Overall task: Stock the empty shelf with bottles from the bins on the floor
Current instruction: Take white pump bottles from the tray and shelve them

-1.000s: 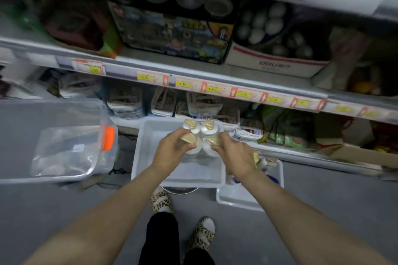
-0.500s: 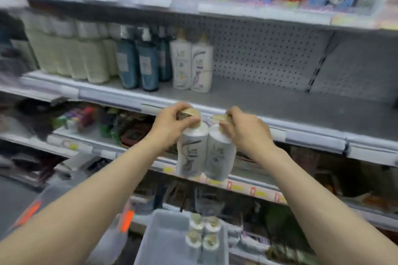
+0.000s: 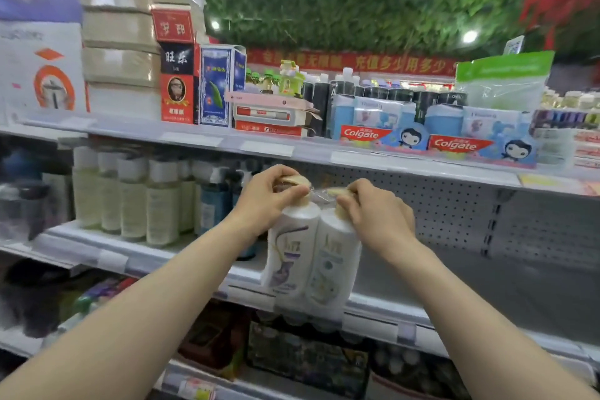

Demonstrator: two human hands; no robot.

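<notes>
Mid-frame, left hand [image 3: 267,197] and right hand [image 3: 370,214] each grip a white bottle's [image 3: 293,256] cap, arms outstretched toward the shelf [image 3: 454,269].

Upper shelf [image 3: 194,139], left to right: stacked plastic-wrapped beige packs [image 3: 120,42], tall red-and-black cardboard box [image 3: 177,75], blue-and-red Colgate toothpaste cartons [image 3: 383,133]; red banner [image 3: 357,62] behind.

The middle shelf [image 3: 454,276] spans the frame's centre, with pale bottles [image 3: 130,201] and blue bottles [image 3: 211,204] standing at its left end. The upper shelf [image 3: 194,140] carries boxes [image 3: 177,75] and Colgate packs [image 3: 383,133].
</notes>
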